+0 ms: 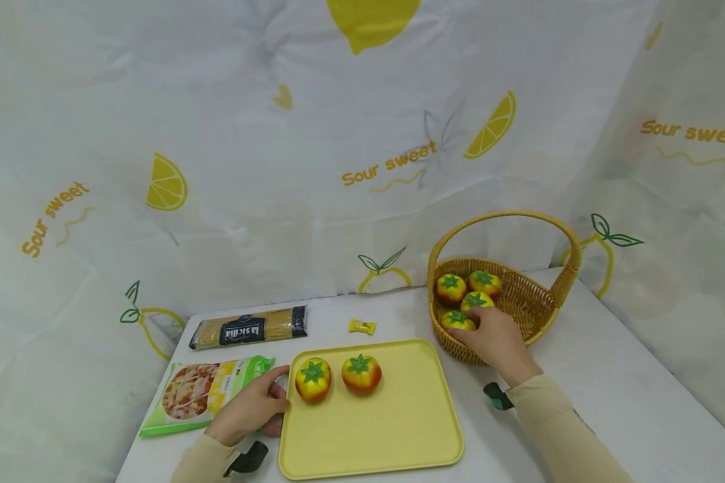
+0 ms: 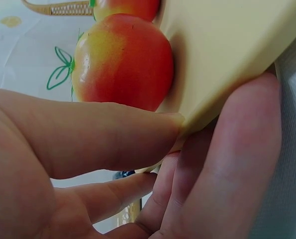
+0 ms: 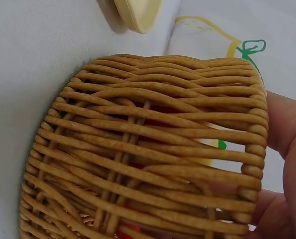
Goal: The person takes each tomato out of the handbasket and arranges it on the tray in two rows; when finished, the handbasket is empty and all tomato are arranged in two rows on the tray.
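My left hand [image 1: 250, 408] grips the left edge of a yellow tray [image 1: 399, 429], thumb at the rim and fingers underneath in the left wrist view. Two red-and-yellow persimmons with green leafy tops lie on the tray: one persimmon [image 1: 313, 380] close to that hand, another persimmon [image 1: 361, 374] to its right. My right hand [image 1: 500, 341] reaches over the near rim of a wicker basket [image 1: 528, 295] and holds the nearest persimmon [image 1: 457, 320] inside it. Several more persimmons sit behind that one. In the right wrist view the basket's woven wall [image 3: 138, 144] hides most of the fingers.
Left of the tray lies a green-edged food packet [image 1: 202, 392] with a pizza picture. Behind it is a pack of spaghetti [image 1: 250, 327]. A small yellow wrapped candy [image 1: 362, 327] lies beyond the tray. The basket's tall handle [image 1: 507, 215] arches over its opening.
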A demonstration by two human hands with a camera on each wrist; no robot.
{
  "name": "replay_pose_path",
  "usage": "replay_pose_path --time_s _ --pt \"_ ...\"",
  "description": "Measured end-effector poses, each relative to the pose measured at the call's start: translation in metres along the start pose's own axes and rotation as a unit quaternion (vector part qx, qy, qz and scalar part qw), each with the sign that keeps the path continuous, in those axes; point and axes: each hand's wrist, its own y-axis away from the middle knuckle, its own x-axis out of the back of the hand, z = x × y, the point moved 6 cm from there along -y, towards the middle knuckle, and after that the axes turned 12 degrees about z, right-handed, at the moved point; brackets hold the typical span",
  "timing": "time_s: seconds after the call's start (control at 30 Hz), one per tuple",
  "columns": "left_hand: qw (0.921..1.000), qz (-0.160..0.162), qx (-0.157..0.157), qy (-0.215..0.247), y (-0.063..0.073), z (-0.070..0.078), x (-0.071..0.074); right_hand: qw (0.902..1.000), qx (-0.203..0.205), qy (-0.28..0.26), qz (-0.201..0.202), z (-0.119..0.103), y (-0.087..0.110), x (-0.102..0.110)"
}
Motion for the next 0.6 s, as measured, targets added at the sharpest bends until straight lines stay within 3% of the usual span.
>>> replay_pose_path --time_s 0.6 --pt "1.0000 -0.003 -0.001 -0.005 -0.002 -0.002 0.000 0.9972 0.043 -0.010 0.061 -0.011 0.015 0.033"
